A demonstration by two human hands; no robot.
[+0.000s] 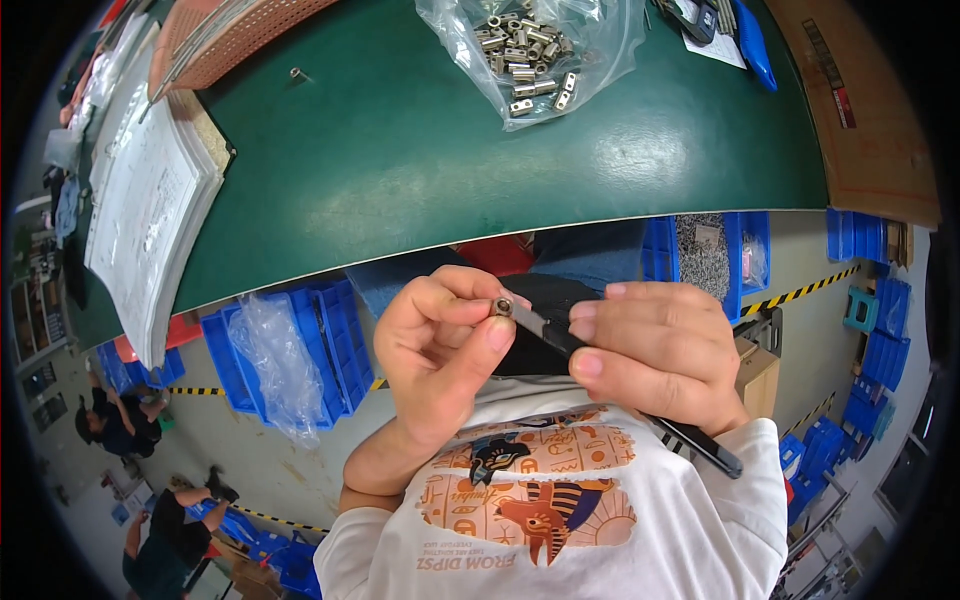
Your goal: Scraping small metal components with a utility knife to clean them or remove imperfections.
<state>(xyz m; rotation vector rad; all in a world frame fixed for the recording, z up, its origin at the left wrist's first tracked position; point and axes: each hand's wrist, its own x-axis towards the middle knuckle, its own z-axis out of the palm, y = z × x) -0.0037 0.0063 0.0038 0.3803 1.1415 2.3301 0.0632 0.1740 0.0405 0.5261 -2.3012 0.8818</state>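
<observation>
Between the thumb and fingers of my left hand is a small silver metal sleeve, its round open end showing. My right hand is closed round the black handle of a utility knife. The knife's flat grey blade points left and meets or nearly meets the sleeve; exact contact cannot be made out. Both hands are in front of my body, just off the near edge of the green table. On the table, a clear plastic bag lies open with many similar metal sleeves in it.
One loose small metal part lies at the table's far left, near an orange perforated rack and stacked papers. Blue bins stand below the table edge. A cardboard box is at right. Two people are at far left.
</observation>
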